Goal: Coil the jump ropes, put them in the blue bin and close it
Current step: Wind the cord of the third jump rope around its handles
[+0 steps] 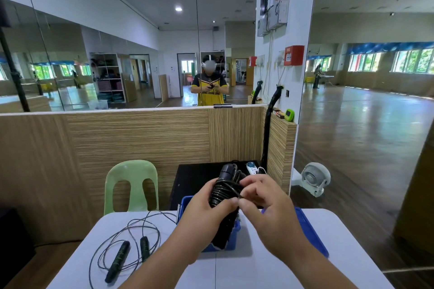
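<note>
Fingers of the left hand gripped a nearly coiled rope over the open bin; right hand pinched its cord. Second rope lay loose, left.

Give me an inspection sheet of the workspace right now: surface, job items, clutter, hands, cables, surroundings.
Surface: pale table, carrying the bin and one rope.
Job's things: coiled jump rope held above the blue bin, which looks open; loose jump rope lies uncoiled on the table's left part.
Clutter: nothing seen.
Grippers: left hand grips the coiled bundle; right hand pinches its cord.
Cables: power strip with a white lead on the black cabinet behind the table.
Surroundings: green chair, wooden partition, mirror wall above it, floor fan to the right.
</note>
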Demonstrator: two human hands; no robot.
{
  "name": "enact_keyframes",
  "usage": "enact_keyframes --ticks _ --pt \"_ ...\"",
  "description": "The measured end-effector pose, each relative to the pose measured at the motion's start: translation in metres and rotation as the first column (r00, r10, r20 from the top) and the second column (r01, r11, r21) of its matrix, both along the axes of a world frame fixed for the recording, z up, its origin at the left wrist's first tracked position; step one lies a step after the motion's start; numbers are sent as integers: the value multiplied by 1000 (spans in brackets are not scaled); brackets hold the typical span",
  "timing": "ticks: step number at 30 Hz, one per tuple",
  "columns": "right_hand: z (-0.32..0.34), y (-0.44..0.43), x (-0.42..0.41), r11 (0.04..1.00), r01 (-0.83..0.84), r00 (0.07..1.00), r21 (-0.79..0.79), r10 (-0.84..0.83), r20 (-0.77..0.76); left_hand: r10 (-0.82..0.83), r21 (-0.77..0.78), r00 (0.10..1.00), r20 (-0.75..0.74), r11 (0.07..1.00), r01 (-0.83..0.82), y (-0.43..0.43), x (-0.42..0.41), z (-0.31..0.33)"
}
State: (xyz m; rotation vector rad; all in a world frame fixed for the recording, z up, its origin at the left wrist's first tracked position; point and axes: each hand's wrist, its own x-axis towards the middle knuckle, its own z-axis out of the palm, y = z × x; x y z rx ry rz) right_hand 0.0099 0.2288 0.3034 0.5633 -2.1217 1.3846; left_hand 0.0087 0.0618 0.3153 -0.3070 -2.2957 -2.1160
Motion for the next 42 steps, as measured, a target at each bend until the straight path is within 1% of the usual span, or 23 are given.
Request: enact_keyframes --ticks 3,5,7,9,11,12,13,14,15,16,17,18,19,20,22,26,28,35,39,42 --pt "-8 6 -4 992 47 989 116 -29 -147 6 2 1000 21 1000 -7 0 -1 -1" --pt "-10 10 -4 981 84 976 172 -46 -211 2 59 997 76 998 -6 0 -2 -1" --pt "-12 11 -4 977 100 970 189 -53 -238 -9 96 994 112 995 -2 1 -2 0" --pt "-12 12 -3 975 101 961 198 -44 -275 -10 118 996 92 993 -1 3 -1 0" --pt "-12 13 -2 979 103 947 173 -43 -317 16 136 998 58 990 -24 4 -2 -1" --pt "-10 13 -1 986 107 951 128 -64 -302 37 132 998 46 990 -43 5 -3 -3" --pt "-10 12 1 993 108 969 54 -93 -229 55 129 998 39 990 -60 6 -4 -4" --pt "-9 11 2 994 105 989 -38 -108 -98 69 134 997 37 988 -74 6 -4 -6" --pt "-8 10 3 986 94 994 -141 -84 74 85 143 995 45 986 -91 7 -6 -8" --pt "-8 7 1 968 69 969 -242 -7 249 100 149 993 59 983 -108 8 -7 -9" --pt "-10 4 -1 944 45 922 -326 86 378 114 151 990 77 981 -125 9 -9 -10" --pt "-12 2 -4 921 26 876 -388 166 454 126 147 987 95 979 -139 12 -10 -11" --pt "-11 1 -6 905 8 844 -425 222 488 131 145 985 110 979 -146 14 -12 -12" --pt "-9 0 -7 897 -17 830 -442 259 493 130 145 984 120 978 -147 18 -14 -13" --pt "-6 0 -8 897 -65 840 -438 286 462 133 156 983 126 976 -152 25 -17 -14" --pt "-5 7 -18 941 -52 899 -333 190 396 177 119 977 115 975 -190 37 -20 -10" --pt "-8 12 -25 950 -50 905 -307 173 388 180 100 975 127 976 -194 43 -22 -10" --pt "-16 29 -50 927 -65 864 -371 238 444 212 77 964 163 971 -227 49 -36 -21" --pt "-19 34 -63 919 -93 846 -383 275 456 178 59 969 171 980 -190 45 -46 -24" --pt "-24 33 -76 918 -94 827 -385 288 484 184 52 967 175 979 -196 41 -54 -27"
